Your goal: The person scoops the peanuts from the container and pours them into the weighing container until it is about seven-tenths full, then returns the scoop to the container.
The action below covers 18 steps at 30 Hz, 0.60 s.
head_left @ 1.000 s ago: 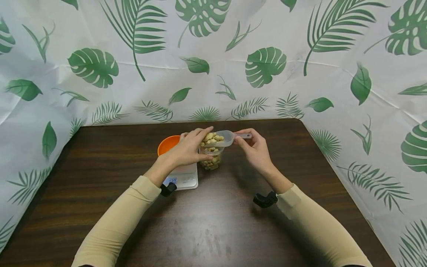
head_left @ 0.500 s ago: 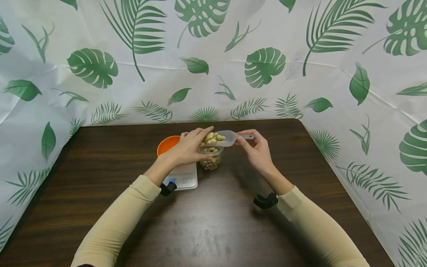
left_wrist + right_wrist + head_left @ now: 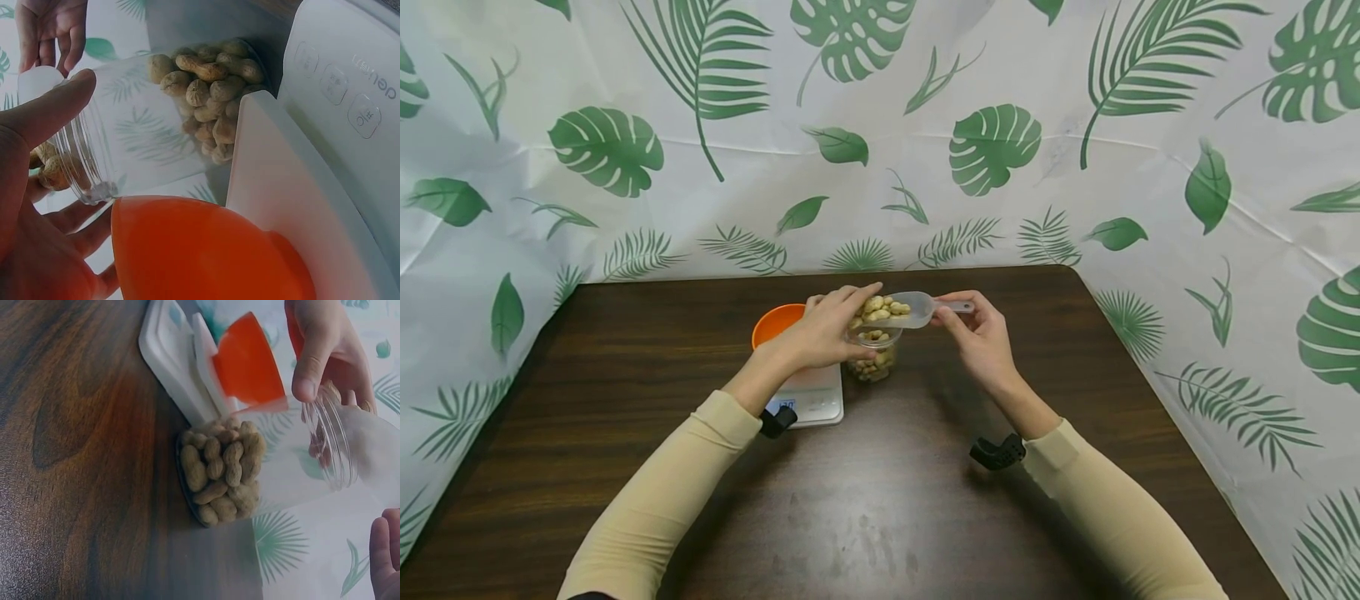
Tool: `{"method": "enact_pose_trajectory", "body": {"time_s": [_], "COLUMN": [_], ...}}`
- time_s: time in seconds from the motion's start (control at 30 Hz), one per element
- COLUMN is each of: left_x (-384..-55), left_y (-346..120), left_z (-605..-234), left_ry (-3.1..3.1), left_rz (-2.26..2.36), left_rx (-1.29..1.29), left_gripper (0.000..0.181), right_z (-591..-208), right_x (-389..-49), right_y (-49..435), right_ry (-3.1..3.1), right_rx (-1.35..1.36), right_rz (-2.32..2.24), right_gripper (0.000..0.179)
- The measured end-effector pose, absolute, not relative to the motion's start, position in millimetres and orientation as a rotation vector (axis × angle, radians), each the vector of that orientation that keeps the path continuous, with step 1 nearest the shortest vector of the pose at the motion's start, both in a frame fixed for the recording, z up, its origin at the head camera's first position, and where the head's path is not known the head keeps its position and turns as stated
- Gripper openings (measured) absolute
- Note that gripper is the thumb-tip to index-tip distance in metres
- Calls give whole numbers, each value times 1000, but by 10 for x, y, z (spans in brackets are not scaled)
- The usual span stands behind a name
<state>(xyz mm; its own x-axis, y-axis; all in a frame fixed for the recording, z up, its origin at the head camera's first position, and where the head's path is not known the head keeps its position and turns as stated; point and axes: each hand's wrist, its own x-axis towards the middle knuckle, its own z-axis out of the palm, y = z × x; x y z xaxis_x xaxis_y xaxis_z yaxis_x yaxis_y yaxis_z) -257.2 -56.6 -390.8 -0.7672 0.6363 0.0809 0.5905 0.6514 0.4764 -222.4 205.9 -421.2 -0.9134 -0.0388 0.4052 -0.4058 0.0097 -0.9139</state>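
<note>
A clear jar [image 3: 874, 367] stands on the table, its lower part full of unshelled peanuts [image 3: 219, 472]. My left hand [image 3: 826, 332] holds it around the threaded mouth, thumb on the near side and fingers on the far side. My right hand [image 3: 983, 337] pinches the handle of a translucent plastic scoop [image 3: 917, 309]. The scoop lies nearly level over the jar mouth, loaded with peanuts toward my left fingers. Beside the jar an orange bowl [image 3: 200, 250] sits on a white kitchen scale [image 3: 820, 402], partly hidden behind my left hand in the head view.
The scale's buttons [image 3: 334, 84] face up in the left wrist view. The dark wooden table [image 3: 880, 500] ends at a leaf-printed backdrop [image 3: 917, 108] behind and at both sides. Black camera mounts [image 3: 997, 451] sit on both wrists.
The scoop and my right hand have slid slightly to the right, showing more peanuts in the scoop. My left hand, jar, bowl and scale stay in place.
</note>
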Motion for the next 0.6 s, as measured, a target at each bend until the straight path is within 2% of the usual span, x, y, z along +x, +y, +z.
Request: {"method": "enact_pose_trajectory", "body": {"time_s": [0.6], "left_x": [-2580], "left_y": [-545], "left_z": [-3852], "left_ry": [2758], "left_rz": [776], "left_rx": [1064], "left_gripper": [102], "right_z": [-4204], "right_x": [-2196], "right_y": [2098], "right_ry": [-2026], "right_rx": [443], "right_rz": [1985], "right_gripper": [25]}}
